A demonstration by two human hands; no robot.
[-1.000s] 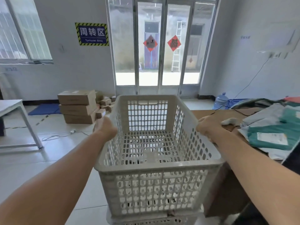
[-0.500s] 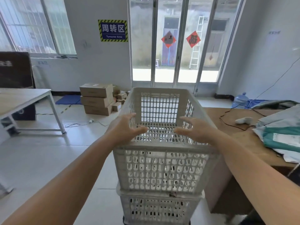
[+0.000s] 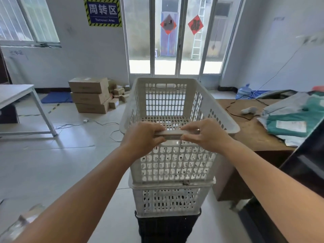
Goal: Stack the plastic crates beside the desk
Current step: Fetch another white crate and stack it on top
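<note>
A white perforated plastic crate (image 3: 175, 162) sits on top of a second white crate (image 3: 168, 199), which stands on a black crate (image 3: 166, 227). The stack stands on the floor next to the left end of a brown wooden desk (image 3: 252, 135). My left hand (image 3: 142, 137) and my right hand (image 3: 208, 134) both grip the near rim of the top crate, close together at its middle, thumbs below and fingers curled over the edge.
Stacked cardboard boxes (image 3: 89, 95) lie by the far wall. A white table (image 3: 19, 95) stands at the left, with cables (image 3: 98, 122) across the floor. Folded packaged clothes (image 3: 294, 120) and a cord lie on the desk. Glass doors are at the back.
My hands left the crate's side rims, came together and took hold of its near rim at the middle. The view rose and pulled back, and the black bottom crate now shows.
</note>
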